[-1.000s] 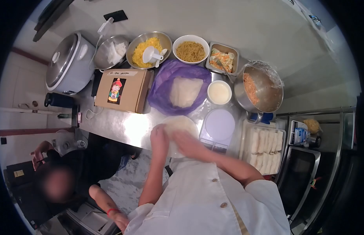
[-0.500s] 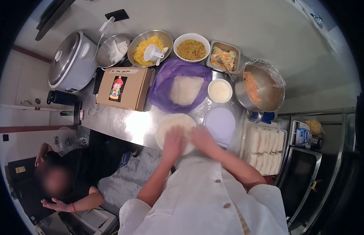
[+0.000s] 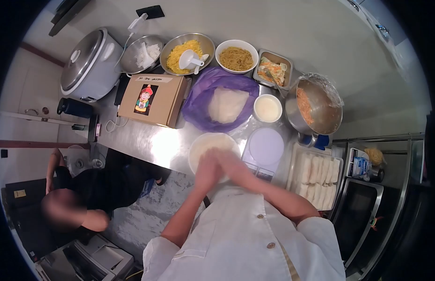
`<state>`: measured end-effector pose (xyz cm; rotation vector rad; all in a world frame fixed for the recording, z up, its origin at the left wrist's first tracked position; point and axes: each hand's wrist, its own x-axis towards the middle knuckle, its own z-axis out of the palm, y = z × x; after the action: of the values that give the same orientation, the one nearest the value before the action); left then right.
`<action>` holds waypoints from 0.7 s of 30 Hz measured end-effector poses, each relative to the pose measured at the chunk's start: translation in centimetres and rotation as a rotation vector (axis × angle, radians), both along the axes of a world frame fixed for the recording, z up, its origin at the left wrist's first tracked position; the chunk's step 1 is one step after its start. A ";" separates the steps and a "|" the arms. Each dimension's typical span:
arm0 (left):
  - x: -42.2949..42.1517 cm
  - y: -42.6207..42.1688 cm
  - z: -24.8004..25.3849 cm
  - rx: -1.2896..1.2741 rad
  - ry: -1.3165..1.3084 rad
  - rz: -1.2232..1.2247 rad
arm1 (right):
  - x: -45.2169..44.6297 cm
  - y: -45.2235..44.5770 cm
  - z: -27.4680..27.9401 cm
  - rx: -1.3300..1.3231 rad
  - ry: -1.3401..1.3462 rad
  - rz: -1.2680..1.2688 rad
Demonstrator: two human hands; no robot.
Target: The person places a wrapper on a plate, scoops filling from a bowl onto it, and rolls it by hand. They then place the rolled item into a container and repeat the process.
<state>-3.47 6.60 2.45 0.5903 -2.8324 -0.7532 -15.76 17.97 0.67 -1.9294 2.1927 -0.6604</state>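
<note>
My left hand [image 3: 210,165] and my right hand [image 3: 230,164] are close together over a round white plate [image 3: 195,152] at the counter's front edge. Motion smears the fingers of both, and whatever lies beneath them is hidden. Pale wrapper sheets [image 3: 228,105] lie in an opened purple plastic bag [image 3: 195,108] beyond the plate. To the right of the plate is a kitchen scale [image 3: 266,146] with a round pale top. A small white bowl of cream-coloured paste [image 3: 267,108] stands behind the scale.
Along the back are a rice cooker [image 3: 88,65], rice [image 3: 147,54], yellow shreds [image 3: 184,52], noodles [image 3: 236,58] and mixed vegetables [image 3: 272,70]. A cardboard box [image 3: 152,99] and steel pot [image 3: 315,105] flank the bag. White rolls fill a tray [image 3: 292,175]. Another person [image 3: 100,187] is at left.
My hands have drawn closer together over the plate and now look blurred. The view has shifted slightly. The person at left has lowered the outstretched hand and bent the arm.
</note>
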 end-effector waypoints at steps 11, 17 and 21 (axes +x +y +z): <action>3.2 -3.9 1.7 -0.338 -0.085 0.164 | 0.6 0.2 -0.1 0.118 0.086 0.094; 3.1 -4.4 0.6 -0.222 -0.137 0.129 | -0.2 -0.1 0.3 -0.029 0.030 0.063; 2.5 -3.2 0.1 -0.207 -0.074 0.104 | -0.2 -0.2 -0.1 -0.059 0.029 0.068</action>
<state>-0.93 3.39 2.54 0.7377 -2.8704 -0.4226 -15.93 17.81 0.58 -2.0443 2.1364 -0.6978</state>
